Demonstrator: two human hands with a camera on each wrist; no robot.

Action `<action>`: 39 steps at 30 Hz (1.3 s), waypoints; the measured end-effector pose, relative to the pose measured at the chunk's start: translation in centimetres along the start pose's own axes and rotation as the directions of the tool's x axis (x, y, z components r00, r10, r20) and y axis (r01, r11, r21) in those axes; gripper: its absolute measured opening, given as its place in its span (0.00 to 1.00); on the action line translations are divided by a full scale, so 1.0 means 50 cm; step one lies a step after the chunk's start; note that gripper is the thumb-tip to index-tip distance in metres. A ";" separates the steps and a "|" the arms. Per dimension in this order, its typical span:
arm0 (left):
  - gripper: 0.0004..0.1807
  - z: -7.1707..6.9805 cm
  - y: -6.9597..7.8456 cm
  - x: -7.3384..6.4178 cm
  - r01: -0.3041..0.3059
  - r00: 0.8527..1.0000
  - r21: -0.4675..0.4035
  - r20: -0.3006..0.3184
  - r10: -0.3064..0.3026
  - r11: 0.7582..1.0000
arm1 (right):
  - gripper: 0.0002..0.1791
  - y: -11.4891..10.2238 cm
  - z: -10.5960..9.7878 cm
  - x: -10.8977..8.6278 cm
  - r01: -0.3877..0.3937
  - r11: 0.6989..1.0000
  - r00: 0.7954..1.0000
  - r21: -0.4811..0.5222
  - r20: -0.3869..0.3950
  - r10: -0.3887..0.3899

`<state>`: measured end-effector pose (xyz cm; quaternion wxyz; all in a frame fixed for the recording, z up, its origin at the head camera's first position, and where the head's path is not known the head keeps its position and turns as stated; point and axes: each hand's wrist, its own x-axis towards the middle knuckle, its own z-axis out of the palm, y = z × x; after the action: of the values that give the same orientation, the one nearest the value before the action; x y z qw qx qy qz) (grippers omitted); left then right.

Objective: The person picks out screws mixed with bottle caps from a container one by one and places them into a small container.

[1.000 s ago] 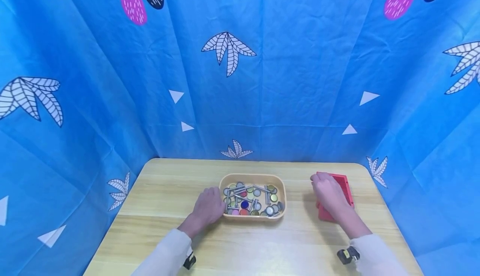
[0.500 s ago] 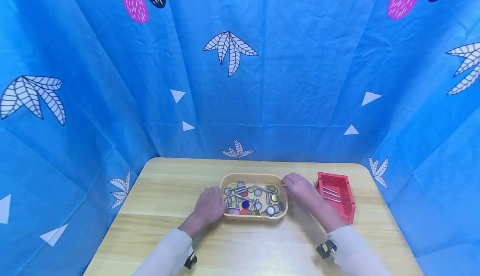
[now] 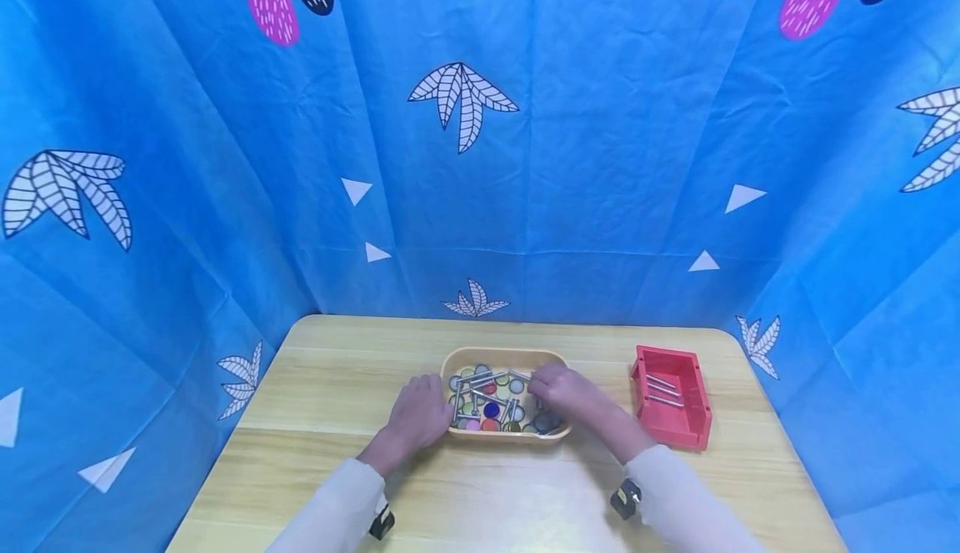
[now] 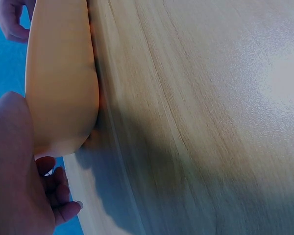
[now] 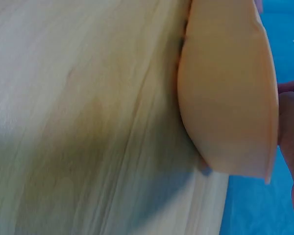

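Observation:
A cream plastic tray point(image 3: 472, 354) lies on the table, holding several long metal bolts point(image 3: 489, 397) mixed with round caps point(image 3: 491, 410) in gold, silver, blue, red and pink. My left hand point(image 3: 422, 409) grips the tray's left end; in the left wrist view its thumb point(image 4: 12, 112) lies at the rim and the fingers curl by the outer wall. My right hand point(image 3: 570, 392) reaches over the right end, fingertips down among bolts and caps. What those fingertips touch is hidden, and the right wrist view shows mainly the tray's outer wall point(image 5: 228, 88).
To the right of the tray stands a red plastic bin point(image 3: 686, 434) with a few bolts point(image 3: 663, 390) inside. The pale wooden table point(image 3: 525, 495) ends against a blue patterned cloth point(image 3: 592, 203), which also hangs at both sides.
My right hand has moved left from over the red bin into the tray's right end, uncovering the bolts in the bin. The left hand has stayed on the tray.

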<state>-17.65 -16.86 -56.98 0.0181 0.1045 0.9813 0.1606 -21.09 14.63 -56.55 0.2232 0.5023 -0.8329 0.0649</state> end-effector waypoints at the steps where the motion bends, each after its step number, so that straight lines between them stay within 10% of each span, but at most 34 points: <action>1: 0.14 0.000 0.000 0.001 -0.001 1.000 0.002 -0.001 0.001 1.000 | 0.12 -0.002 0.003 0.003 0.008 1.000 1.000 -0.002 0.006 -0.008; 39: 0.14 0.003 -0.002 0.002 -0.012 1.000 0.014 -0.007 0.012 1.000 | 0.08 -0.048 0.038 0.063 0.125 0.988 0.939 -0.090 0.331 -0.089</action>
<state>-17.76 -16.87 -57.17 0.0132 0.1099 0.9819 0.1539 -20.87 10.31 -57.18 0.1127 0.5376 -0.8320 -0.0774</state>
